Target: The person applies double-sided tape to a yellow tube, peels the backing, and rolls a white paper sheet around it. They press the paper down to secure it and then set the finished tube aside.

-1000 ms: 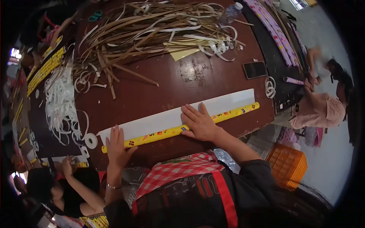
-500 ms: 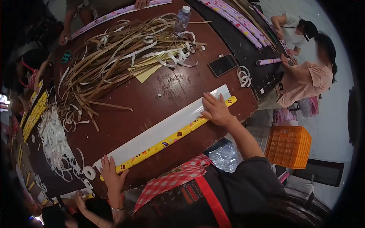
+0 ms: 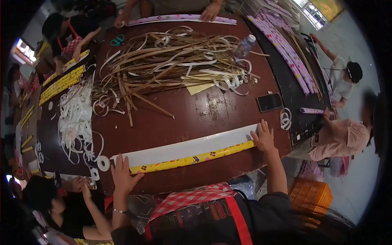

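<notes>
A yellow patterned wrapping-paper roll [image 3: 192,159] lies along the near side of the table, partly rolled. Its white underside [image 3: 192,145] is spread flat on the far side of the roll. My left hand [image 3: 124,174] rests at the left end with fingers stretched and thumb apart, touching the paper. My right hand [image 3: 264,138] lies over the right end with its fingers extended, covering that tip of the roll. Neither hand is closed round the roll. A small roll of white tape [image 3: 103,163] sits just left of my left hand.
Beyond the paper is a heap of brown and white strips [image 3: 163,65], with a plastic bottle [image 3: 245,47] and a phone [image 3: 269,102] to its right. White strips [image 3: 75,118] pile up at left. Pink rolls [image 3: 281,53] lie at right. Several people work around the table [image 3: 196,118].
My view has turned, so the table appears more level. My right hand has moved outward onto the right end of the roll. My left hand stays at the left end.
</notes>
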`<state>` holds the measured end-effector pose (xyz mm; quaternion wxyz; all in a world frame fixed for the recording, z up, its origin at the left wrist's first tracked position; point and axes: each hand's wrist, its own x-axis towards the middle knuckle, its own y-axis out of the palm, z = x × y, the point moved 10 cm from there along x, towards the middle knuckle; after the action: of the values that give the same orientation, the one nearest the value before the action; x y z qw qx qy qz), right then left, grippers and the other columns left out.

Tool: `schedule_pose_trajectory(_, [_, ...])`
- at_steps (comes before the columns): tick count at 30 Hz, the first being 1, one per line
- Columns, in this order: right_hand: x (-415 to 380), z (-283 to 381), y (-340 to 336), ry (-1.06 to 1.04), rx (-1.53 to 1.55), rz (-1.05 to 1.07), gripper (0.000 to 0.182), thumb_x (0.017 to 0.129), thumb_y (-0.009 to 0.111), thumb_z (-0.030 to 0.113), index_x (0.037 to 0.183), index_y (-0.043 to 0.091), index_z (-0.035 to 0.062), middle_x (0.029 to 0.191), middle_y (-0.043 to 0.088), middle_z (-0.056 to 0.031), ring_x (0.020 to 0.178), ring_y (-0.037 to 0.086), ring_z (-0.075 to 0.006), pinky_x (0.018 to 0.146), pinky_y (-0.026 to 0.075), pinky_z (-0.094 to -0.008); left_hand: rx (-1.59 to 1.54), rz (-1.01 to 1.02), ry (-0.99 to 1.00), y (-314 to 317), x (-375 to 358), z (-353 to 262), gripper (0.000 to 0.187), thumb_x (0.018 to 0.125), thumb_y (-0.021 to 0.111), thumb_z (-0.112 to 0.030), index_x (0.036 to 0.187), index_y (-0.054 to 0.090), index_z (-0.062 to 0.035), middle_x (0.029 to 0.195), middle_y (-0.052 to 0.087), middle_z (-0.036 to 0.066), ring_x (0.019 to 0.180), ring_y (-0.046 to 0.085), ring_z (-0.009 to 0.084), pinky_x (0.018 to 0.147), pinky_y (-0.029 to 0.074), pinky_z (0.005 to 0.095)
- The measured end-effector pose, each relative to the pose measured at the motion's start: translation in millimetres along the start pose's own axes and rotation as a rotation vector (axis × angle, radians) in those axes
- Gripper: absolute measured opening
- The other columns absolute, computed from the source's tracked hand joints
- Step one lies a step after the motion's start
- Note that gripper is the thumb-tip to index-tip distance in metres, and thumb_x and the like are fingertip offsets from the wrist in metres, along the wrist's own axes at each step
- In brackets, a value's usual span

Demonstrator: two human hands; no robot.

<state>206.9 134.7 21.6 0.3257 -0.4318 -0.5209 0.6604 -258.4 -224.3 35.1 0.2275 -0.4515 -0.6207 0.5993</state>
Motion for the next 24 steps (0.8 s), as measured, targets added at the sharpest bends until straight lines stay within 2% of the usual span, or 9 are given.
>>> schedule_pose_trajectory(4, [3,-3,1,0.054,-0.013,0.054,0.075,0.093,0.044,0.053,0.143,0.034,-0.0018,0.154,0.023,-0.0192,0.145,0.017,-0.0323,0.114,0.013,-0.0562,0.005,-0.037,0.02,3,0,3,0.093,0.066,0.079,-0.051,0.135,0.044,0.0009,0.148,0.03,0.025,0.138,0.03,0.0381,0.106,0.024,0.0616])
schedule_pose_trajectory(13, [7,-23,3,0.246,-0.039,0.085,0.074,0.093,0.045,0.054,0.144,0.034,0.0005,0.154,0.024,-0.0198,0.144,0.019,-0.0329,0.111,0.016,-0.0609,-0.044,-0.153,0.055,-2,-3,0,0.09,0.064,0.079,-0.052,0.13,0.049,0.001,0.145,0.034,0.024,0.134,0.032,0.0405,0.105,0.025,0.0621])
schedule_pose_trajectory(16, [19,-65,39,0.183,-0.142,0.157,0.074,0.095,0.042,0.055,0.146,0.031,0.0028,0.157,0.016,-0.0164,0.145,0.016,-0.0321,0.11,0.014,-0.0634,-0.068,-0.172,0.043,-1,-5,3,0.089,0.065,0.077,-0.054,0.13,0.05,0.0005,0.144,0.035,0.023,0.134,0.031,0.0393,0.105,0.025,0.0618])
schedule_pose_trajectory(18, [12,-43,12,0.317,0.036,0.147,0.076,0.095,0.039,0.057,0.148,0.028,0.0033,0.158,0.014,-0.0143,0.145,0.014,-0.0316,0.11,0.015,-0.0639,-0.055,-0.181,0.04,-5,-5,2,0.089,0.066,0.076,-0.056,0.129,0.051,0.0002,0.144,0.036,0.023,0.133,0.033,0.0384,0.104,0.026,0.0608])
schedule_pose_trajectory(20, [19,-62,27,0.281,-0.017,0.164,0.078,0.095,0.036,0.06,0.149,0.026,0.004,0.158,0.013,-0.0138,0.146,0.014,-0.0311,0.11,0.015,-0.0644,-0.069,-0.183,0.044,-6,-6,1,0.09,0.067,0.076,-0.054,0.133,0.047,-0.0004,0.145,0.035,0.023,0.132,0.034,0.0396,0.104,0.027,0.0604])
schedule_pose_trajectory(21, [30,-87,48,0.192,-0.157,0.207,0.077,0.094,0.04,0.057,0.148,0.027,0.0043,0.158,0.014,-0.0143,0.145,0.015,-0.0317,0.109,0.016,-0.0646,-0.061,-0.199,0.044,-7,-6,1,0.089,0.067,0.076,-0.054,0.132,0.049,-0.0006,0.144,0.036,0.022,0.132,0.034,0.039,0.104,0.027,0.0591])
schedule_pose_trajectory(23, [18,-42,16,0.25,-0.379,0.285,0.072,0.093,0.047,0.053,0.146,0.033,0.0045,0.156,0.021,-0.0143,0.145,0.017,-0.0322,0.108,0.019,-0.0643,-0.069,-0.245,0.065,-10,-7,0,0.087,0.066,0.075,-0.055,0.129,0.05,0.0005,0.141,0.038,0.023,0.13,0.035,0.0375,0.103,0.029,0.0593])
schedule_pose_trajectory(24, [17,-18,7,0.013,-0.666,0.069,0.043,0.093,0.052,0.031,0.134,0.049,0.017,0.143,0.041,-0.0201,0.136,0.033,-0.0396,0.097,0.037,-0.063,-0.076,-0.261,0.068,-8,-8,1,0.086,0.067,0.075,-0.055,0.128,0.051,0.0002,0.141,0.039,0.022,0.129,0.036,0.0371,0.103,0.029,0.0585])
